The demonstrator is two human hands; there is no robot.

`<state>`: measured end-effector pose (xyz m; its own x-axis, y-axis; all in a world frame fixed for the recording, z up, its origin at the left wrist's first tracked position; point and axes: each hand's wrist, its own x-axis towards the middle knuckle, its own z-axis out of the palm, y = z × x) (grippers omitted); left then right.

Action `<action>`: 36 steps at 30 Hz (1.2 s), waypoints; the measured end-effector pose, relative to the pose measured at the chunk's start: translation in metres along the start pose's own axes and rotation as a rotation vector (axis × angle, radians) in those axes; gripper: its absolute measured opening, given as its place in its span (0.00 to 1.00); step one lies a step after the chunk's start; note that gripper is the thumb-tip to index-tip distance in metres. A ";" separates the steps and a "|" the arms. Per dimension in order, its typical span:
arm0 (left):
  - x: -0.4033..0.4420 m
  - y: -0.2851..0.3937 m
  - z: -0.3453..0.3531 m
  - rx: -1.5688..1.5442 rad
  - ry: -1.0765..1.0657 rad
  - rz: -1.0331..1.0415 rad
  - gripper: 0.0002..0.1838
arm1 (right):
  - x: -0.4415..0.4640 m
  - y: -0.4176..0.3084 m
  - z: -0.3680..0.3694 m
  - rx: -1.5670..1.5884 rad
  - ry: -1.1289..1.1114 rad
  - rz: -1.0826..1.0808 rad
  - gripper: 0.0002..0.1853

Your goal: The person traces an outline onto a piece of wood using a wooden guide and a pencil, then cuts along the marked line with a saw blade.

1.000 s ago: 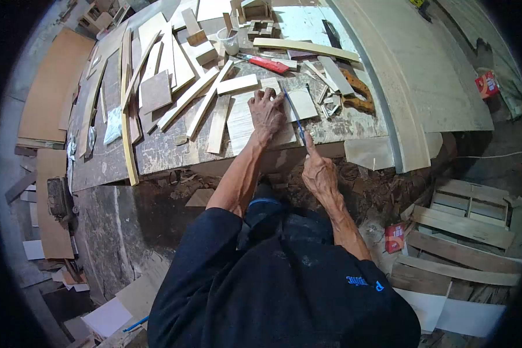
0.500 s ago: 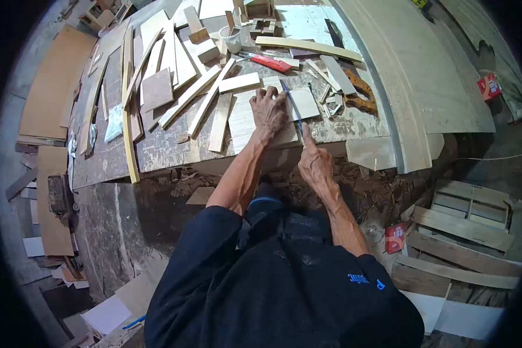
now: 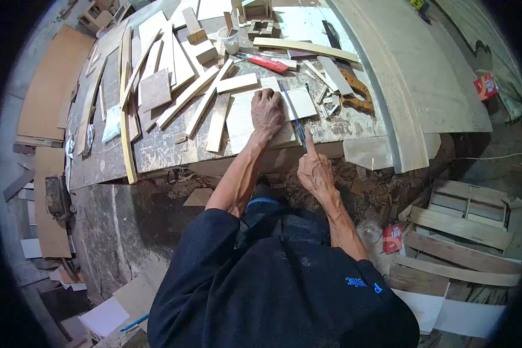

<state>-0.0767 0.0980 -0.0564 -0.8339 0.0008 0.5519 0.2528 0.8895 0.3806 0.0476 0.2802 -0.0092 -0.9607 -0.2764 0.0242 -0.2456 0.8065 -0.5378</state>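
My left hand [image 3: 267, 115] presses down on a pale wooden board [image 3: 240, 119] near the bench's front edge, its fingers bent and close together. In my right hand [image 3: 316, 173] is the dark handle of a slim saw [image 3: 293, 109], seen nearly edge-on as a narrow blue strip. My index finger stretches along the handle. The saw lies across the pale wood just right of my left hand, with a lighter, squarish part of wood [image 3: 303, 103] on its other side. Whether the blade is in a cut is too fine to see.
A red-handled cutter [image 3: 268, 62], a plastic cup [image 3: 228, 42] and several wood strips [image 3: 191, 95] lie on the worn workbench [image 3: 174, 152]. A handsaw with a wooden handle [image 3: 356, 93] rests at the right beside small offcuts. Wooden frames [image 3: 464, 223] stand low at the right.
My right hand has drawn the saw slightly toward my body, and more of its handle shows. My left hand's fingers have drawn closer together on the board.
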 end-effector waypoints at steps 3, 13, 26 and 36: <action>-0.005 0.009 -0.005 0.037 0.006 0.001 0.14 | 0.000 0.003 0.007 -0.012 -0.019 0.004 0.49; -0.006 0.002 -0.011 0.003 -0.033 0.077 0.16 | -0.001 0.005 0.012 -0.410 0.003 -0.134 0.47; -0.006 -0.002 -0.003 0.029 -0.020 0.061 0.18 | -0.003 0.014 0.016 -0.393 0.004 -0.152 0.46; -0.004 -0.003 -0.002 0.059 0.001 0.092 0.17 | -0.006 -0.004 -0.003 -0.108 0.036 0.055 0.43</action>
<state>-0.0727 0.0947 -0.0584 -0.8078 0.0835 0.5835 0.2991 0.9111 0.2837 0.0540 0.2801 -0.0051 -0.9768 -0.2125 0.0282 -0.2026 0.8721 -0.4455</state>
